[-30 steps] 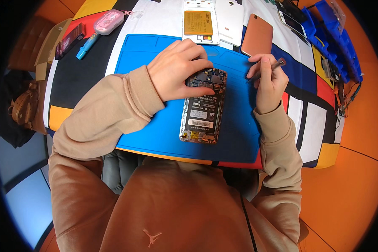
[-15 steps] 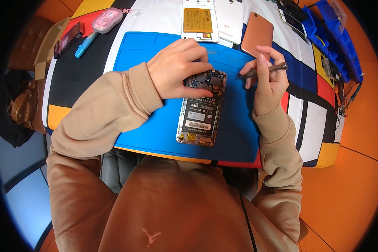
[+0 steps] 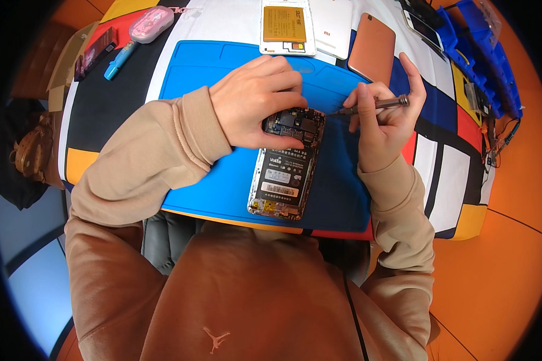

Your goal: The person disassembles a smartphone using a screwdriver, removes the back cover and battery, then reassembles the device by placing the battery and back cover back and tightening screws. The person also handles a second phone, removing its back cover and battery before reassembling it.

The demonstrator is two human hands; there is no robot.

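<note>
An opened phone [image 3: 281,174], its black battery and circuit board bare, lies over the blue work mat [image 3: 223,180]. My left hand [image 3: 256,99] grips its upper end, thumb across the board and fingers over the far edge. Between the thumb and fingers of my right hand [image 3: 382,111] is a slim grey screwdriver [image 3: 384,104], held nearly level. The screwdriver's tip points left and reaches the phone's upper right corner; whether it touches cannot be made out.
Beyond the mat lie a white phone with a yellow battery [image 3: 284,27], a white back cover [image 3: 331,27] and a copper-coloured phone [image 3: 372,48]. Blue parts bins [image 3: 485,60] stand far right. At far left are a pink case [image 3: 151,24], a blue pen-like tool [image 3: 120,61] and a cardboard box [image 3: 66,72].
The phone's lower end has come slightly nearer to me and left. My right hand has brought the screwdriver tip leftward to the phone's corner, its forefinger now raised higher.
</note>
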